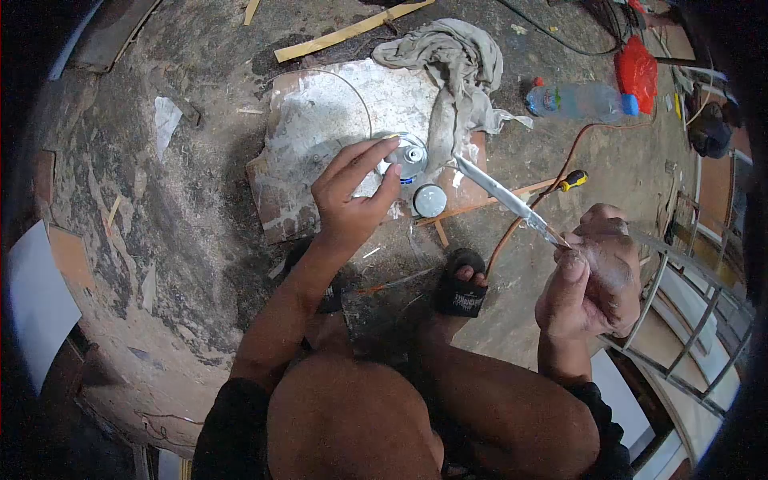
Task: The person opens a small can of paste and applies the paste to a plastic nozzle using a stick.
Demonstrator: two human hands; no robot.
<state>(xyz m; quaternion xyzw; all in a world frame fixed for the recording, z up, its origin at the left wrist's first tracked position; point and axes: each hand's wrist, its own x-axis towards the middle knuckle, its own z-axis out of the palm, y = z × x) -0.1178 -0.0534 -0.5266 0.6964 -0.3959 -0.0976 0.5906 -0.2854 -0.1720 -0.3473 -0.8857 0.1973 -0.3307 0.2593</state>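
Your left hand [356, 184] has thumb and fingertips closed on the round container [413, 158] between them, and your right fingers pinch the white-smeared stick [500, 194] reaching leftward from them, so a careless swing could knock the container over.

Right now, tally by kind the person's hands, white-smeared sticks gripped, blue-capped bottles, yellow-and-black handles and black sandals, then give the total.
Hands: 2 (left hand, right hand)
White-smeared stick: 1
Blue-capped bottle: 1
Yellow-and-black handle: 1
Sandals: 2 (left sandal, right sandal)
Total: 7
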